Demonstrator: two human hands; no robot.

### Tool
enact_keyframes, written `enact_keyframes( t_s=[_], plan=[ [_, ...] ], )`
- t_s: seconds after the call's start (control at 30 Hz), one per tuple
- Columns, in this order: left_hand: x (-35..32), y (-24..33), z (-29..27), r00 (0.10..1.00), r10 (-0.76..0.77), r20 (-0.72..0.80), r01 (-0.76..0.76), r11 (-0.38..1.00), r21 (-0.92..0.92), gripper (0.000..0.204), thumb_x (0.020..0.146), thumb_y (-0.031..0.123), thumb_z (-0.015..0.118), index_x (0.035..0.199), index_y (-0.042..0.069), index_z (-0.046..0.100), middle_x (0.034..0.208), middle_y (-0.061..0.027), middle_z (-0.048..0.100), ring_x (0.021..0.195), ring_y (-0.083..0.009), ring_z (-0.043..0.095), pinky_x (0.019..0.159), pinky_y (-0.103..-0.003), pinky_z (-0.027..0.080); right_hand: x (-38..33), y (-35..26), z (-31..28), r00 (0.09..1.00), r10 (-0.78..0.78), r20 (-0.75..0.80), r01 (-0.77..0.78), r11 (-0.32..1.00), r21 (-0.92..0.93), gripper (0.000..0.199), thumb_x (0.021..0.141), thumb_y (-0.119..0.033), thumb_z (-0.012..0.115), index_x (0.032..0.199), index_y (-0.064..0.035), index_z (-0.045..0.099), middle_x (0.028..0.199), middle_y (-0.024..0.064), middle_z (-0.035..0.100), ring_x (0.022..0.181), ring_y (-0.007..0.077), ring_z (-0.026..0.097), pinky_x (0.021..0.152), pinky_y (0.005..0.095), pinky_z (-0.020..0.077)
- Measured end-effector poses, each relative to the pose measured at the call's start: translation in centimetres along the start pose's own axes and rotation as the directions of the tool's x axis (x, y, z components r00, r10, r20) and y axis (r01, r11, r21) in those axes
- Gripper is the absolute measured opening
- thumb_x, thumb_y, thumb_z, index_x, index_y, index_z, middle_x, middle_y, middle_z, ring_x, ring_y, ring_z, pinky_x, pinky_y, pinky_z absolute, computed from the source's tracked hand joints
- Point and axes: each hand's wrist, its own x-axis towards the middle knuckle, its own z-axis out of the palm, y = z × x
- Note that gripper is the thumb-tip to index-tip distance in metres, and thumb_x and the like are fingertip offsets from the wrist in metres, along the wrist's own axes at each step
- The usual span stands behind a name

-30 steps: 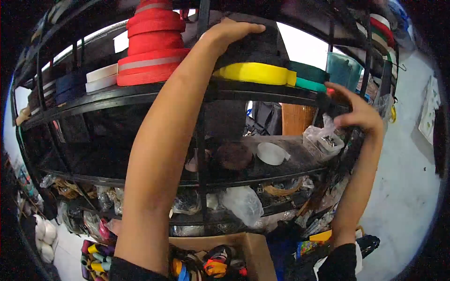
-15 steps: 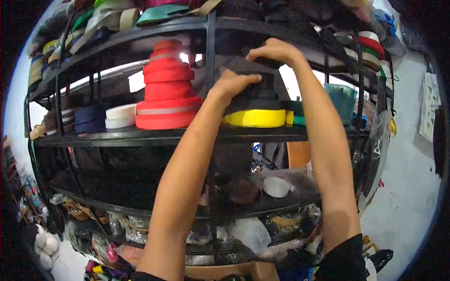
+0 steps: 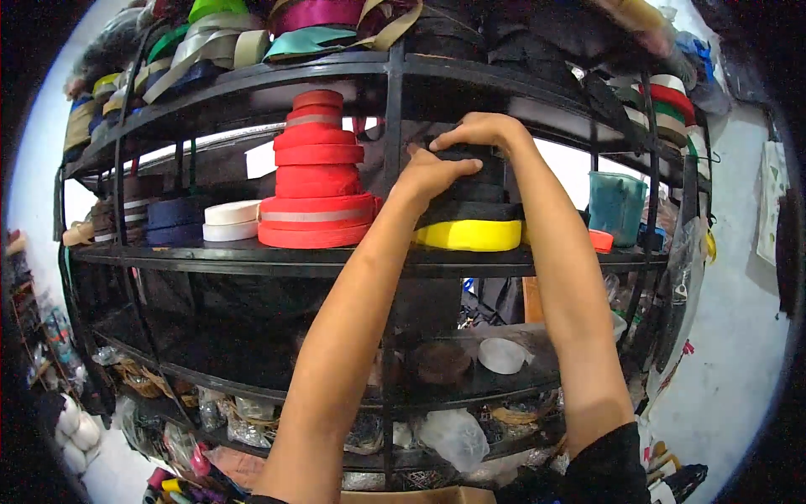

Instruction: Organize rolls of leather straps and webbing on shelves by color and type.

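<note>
A stack of black webbing rolls (image 3: 478, 191) stands on the middle shelf, on top of a flat yellow roll (image 3: 468, 235). My left hand (image 3: 438, 175) is at the stack's left side, its thumb lying across the front of the upper rolls and its other fingers mostly hidden. Over the top of the stack curls my right hand (image 3: 485, 132), thumb pointing left and fingertips out of sight behind. Both hands appear to grip an upper black roll; dark tones blur its edges. Left of the shelf post rises a tapered stack of red rolls (image 3: 317, 181).
White rolls (image 3: 231, 220) and navy rolls (image 3: 175, 220) sit left of the red stack. A teal plastic container (image 3: 617, 207) stands at the right. A black upright post (image 3: 394, 109) divides the rack. The upper shelf (image 3: 336, 71) carries more rolls, and a clear roll (image 3: 502, 356) lies below.
My right hand has come down from above the black stack onto its top, close to my left hand. The view has tilted up, so the shelves sit lower in it.
</note>
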Motion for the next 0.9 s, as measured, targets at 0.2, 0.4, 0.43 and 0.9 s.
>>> enact_keyframes(
  t_s=[0.2, 0.4, 0.43, 0.9],
  plan=[
    [1.1, -1.0, 0.2, 0.985, 0.166, 0.043, -0.167, 0.986, 0.011, 0.058, 0.070, 0.023, 0.073, 0.118, 0.000, 0.048, 0.108, -0.0102, 0.057, 0.097, -0.0181, 0.055, 0.082, -0.030, 0.045, 0.9, 0.5, -0.5, 0.994, -0.024, -0.103, 0.032, 0.997, 0.072, 0.094, 0.052, -0.064, 0.069, 0.112, 0.0067, 0.056, 0.119, 0.0239, 0.052, 0.108, 0.0336, 0.053, 0.085, 0.0409, 0.0440],
    [-10.9, 5.1, -1.6, 0.977, 0.208, -0.038, -0.194, 0.953, 0.234, 0.067, 0.071, 0.025, 0.071, 0.122, -0.006, 0.040, 0.114, -0.0203, 0.055, 0.107, -0.0267, 0.054, 0.092, -0.033, 0.040, -9.7, 1.0, -1.1, 0.618, -0.265, -0.740, 0.298, 0.950, -0.091, 0.047, 0.075, -0.040, 0.064, 0.099, -0.0005, 0.064, 0.091, 0.0155, 0.066, 0.084, 0.0223, 0.064, 0.075, 0.0306, 0.0476],
    [-13.7, 5.3, -2.0, 0.971, 0.234, -0.047, -0.208, 0.926, 0.317, 0.070, 0.072, 0.025, 0.070, 0.124, -0.008, 0.037, 0.119, -0.0231, 0.052, 0.114, -0.0298, 0.050, 0.096, -0.034, 0.038, -12.0, 1.4, 0.4, 0.590, -0.280, -0.757, 0.341, 0.937, -0.081, 0.038, 0.077, -0.033, 0.063, 0.096, -0.0009, 0.064, 0.088, 0.0136, 0.066, 0.082, 0.0213, 0.064, 0.073, 0.0294, 0.0473],
    [-55.9, -16.8, -10.8, 0.733, -0.680, 0.012, 0.591, 0.646, 0.483, 0.032, 0.080, 0.016, 0.060, 0.106, -0.002, 0.056, 0.083, -0.0187, 0.064, 0.077, -0.0294, 0.064, 0.070, -0.037, 0.049, -52.2, 3.1, 42.4, 0.634, -0.108, 0.766, -0.531, 0.659, 0.532, 0.025, 0.083, -0.016, 0.060, 0.103, -0.0008, 0.058, 0.096, 0.0127, 0.063, 0.087, 0.0194, 0.061, 0.077, 0.0294, 0.0470]
  ],
)
